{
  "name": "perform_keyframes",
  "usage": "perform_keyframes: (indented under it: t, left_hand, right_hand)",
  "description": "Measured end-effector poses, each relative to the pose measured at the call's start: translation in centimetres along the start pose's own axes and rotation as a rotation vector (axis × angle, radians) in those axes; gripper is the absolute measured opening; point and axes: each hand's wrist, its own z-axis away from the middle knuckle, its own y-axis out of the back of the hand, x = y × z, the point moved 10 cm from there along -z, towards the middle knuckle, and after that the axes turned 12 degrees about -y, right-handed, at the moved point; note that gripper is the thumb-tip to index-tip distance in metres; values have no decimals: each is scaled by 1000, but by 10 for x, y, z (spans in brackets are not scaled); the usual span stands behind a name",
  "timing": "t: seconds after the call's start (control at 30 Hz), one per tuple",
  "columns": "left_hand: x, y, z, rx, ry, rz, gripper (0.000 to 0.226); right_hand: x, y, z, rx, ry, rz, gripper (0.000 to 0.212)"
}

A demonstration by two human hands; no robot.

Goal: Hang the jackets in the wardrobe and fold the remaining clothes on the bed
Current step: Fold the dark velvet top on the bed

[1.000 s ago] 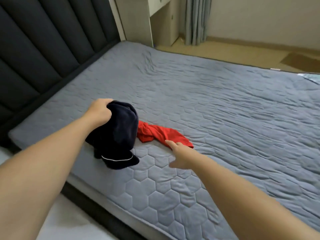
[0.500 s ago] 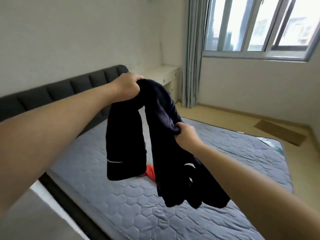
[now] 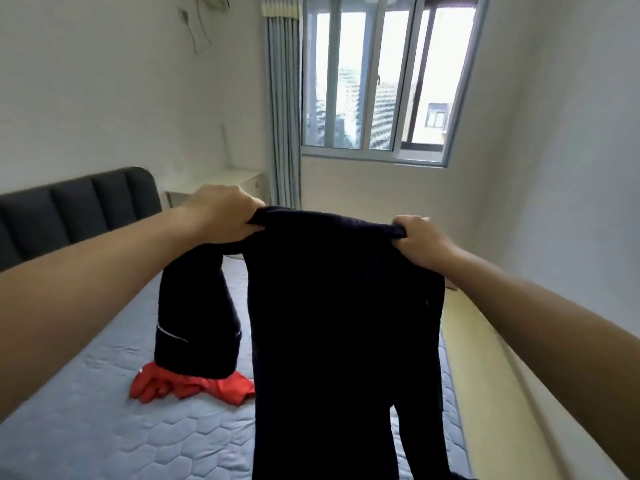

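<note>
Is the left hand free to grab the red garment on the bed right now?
Probably not yet. The left hand grips the top edge of the dark garment, the right hand the other end, and a hanging fold covers part of the red garment. It must let go first.

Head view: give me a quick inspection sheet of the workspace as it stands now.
Surface: grey quilted mattress, lightly wrinkled.
Job's things: dark garment held up by its top edge, its lower end out of frame; red garment crumpled on the mattress.
Clutter: nothing seen.
Hands: left hand and right hand each grip a top corner of the dark garment.
Cables: a cord hangs on the wall, upper left.
Surroundings: dark headboard, white desk, curtain, window; no wardrobe in view.
</note>
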Motion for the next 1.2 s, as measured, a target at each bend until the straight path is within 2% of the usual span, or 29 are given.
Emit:
perform_keyframes:
  t: [0.13, 0.23, 0.3, 0.4, 0.6, 0.7, 0.73, 0.83, 0.9, 1.03, 1.1, 1.2]
  left_hand:
    - [5, 20, -19, 181, 59, 175, 8]
    - [8, 22, -30, 220, 40, 220, 21]
    - [-1, 17, -36, 222, 47, 366, 34]
    - [-25, 14, -35, 268, 100, 611, 36]
    - [-39, 28, -34, 340, 55, 650, 12]
    - [-58, 37, -30, 401, 152, 629, 13]
    - [-66, 40, -28, 420, 194, 610, 16]
    - [-86, 48, -27, 458, 256, 548, 22]
    - [-98, 40, -27, 419, 285, 481, 23]
    - [-120, -17, -18, 120, 397, 379, 30]
    - [-99, -48, -18, -44, 310, 433, 34]
    - [-17, -78, -23, -171, 33, 670, 50]
  right_hand:
    - [25, 5, 10, -32, -77, 100, 12]
    - [34, 12, 13, -24, -145, 13, 27]
    - [28, 20, 16, 7, -149, -115, 35]
    - [16, 29, 20, -12, -132, -328, 31]
    - [0, 40, 14, -14, -110, -387, 23]
    - [-10, 28, 17, -108, -42, -299, 14]
    - [-12, 17, 20, -168, -17, -212, 9]
    - [-3, -17, 31, -270, 0, 206, 19]
    - [6, -19, 30, -215, -43, 246, 24]
    - [10, 9, 22, -12, -177, -316, 16]
    - [-8, 18, 17, 86, -175, -438, 19]
    - [-52, 17, 9, 112, -121, -516, 28]
